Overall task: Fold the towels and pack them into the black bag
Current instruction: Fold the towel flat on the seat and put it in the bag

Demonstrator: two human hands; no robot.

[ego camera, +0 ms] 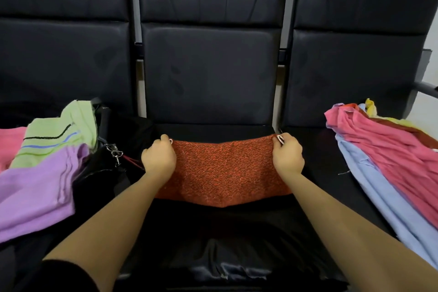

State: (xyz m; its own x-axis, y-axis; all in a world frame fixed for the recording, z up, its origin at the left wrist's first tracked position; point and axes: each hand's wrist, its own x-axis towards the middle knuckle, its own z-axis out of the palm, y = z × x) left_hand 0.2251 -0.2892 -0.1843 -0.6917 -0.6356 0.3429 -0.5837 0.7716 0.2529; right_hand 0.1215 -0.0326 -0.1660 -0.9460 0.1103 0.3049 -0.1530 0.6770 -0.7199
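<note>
Orange towel held by both far corners, long axis left to right

Orange speckled towel (222, 170) is spread on the middle seat (213, 232), long axis running left to right across the body. Far left corner is pinched by the left hand (159, 160), far right corner by the right hand (288, 156); fingers of both are curled tight on the cloth, nothing else held. Both hands are seen at the far edge, equally near to it. Near edge lies toward the body, sagging to a point at mid-width, so the towel is judged already doubled or not flat.

Next fold is judged to turn on this: the far edge is gripped and the free near edge lies straight toward the body, so a pull-back would be made across the short axis.

Black bag (104, 173) is seen just left of the left hand, partly hidden under the purple towel (38, 187) and green towel (59, 135); its opening cannot be made out. Left hand is the nearer for packing. Unfolded pile (384, 156) is kept on the right seat, well apart.
</note>
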